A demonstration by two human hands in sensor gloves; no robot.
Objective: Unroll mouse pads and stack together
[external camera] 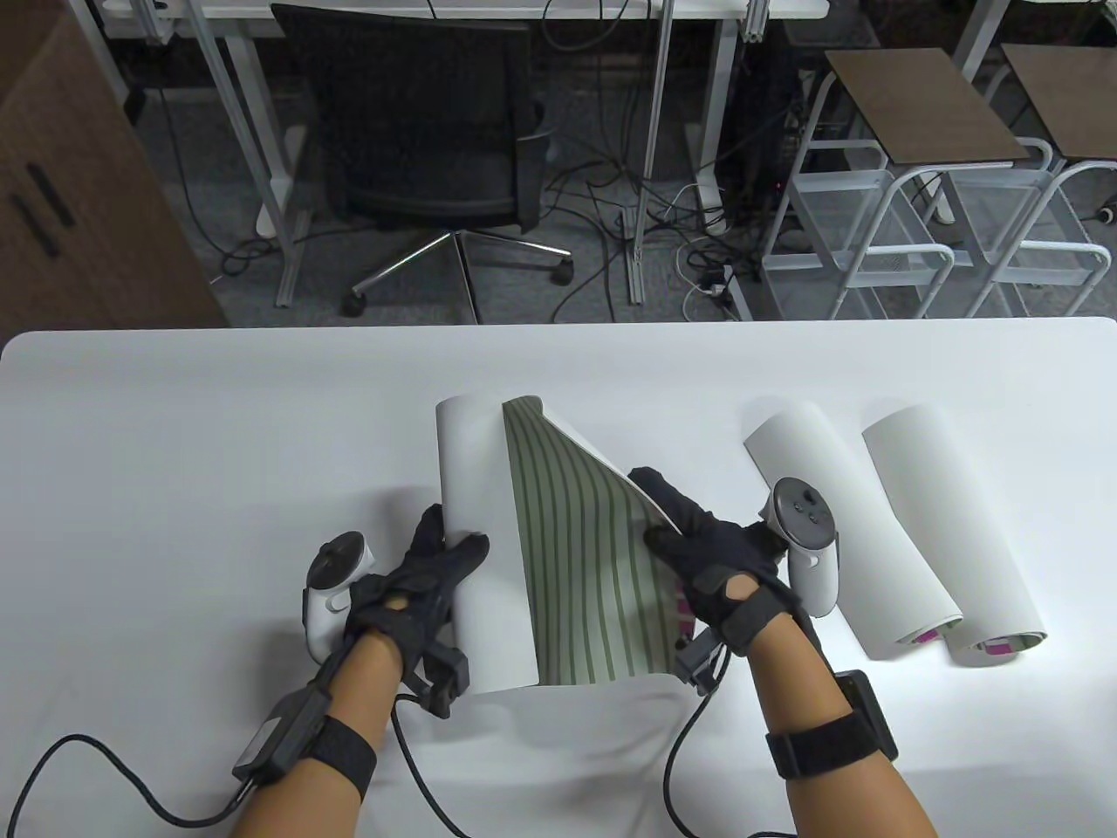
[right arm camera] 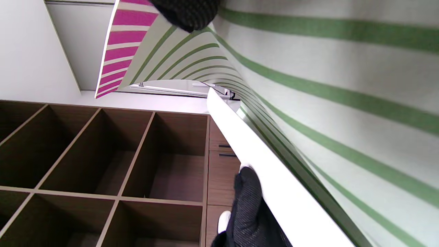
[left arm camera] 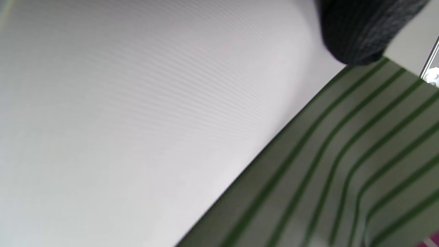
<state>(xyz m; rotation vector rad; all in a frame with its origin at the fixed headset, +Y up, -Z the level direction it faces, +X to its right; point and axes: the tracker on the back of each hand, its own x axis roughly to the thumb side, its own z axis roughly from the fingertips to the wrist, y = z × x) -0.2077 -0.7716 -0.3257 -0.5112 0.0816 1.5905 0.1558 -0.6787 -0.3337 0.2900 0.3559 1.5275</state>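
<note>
Green-striped mouse pad (external camera: 585, 559) runs bottom to top of frame, left hand (external camera: 419, 585) gripping its curled left edge, right hand (external camera: 711, 550) pinching the right.

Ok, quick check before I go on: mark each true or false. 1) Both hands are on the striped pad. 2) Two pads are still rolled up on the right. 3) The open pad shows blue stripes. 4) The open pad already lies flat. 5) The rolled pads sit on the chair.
1) True: the left hand and right hand both grip the striped pad.
2) True: two rolled pads lie beside each other.
3) False: the stripes are green.
4) False: both side edges still curl up.
5) False: they rest on the table.
</note>
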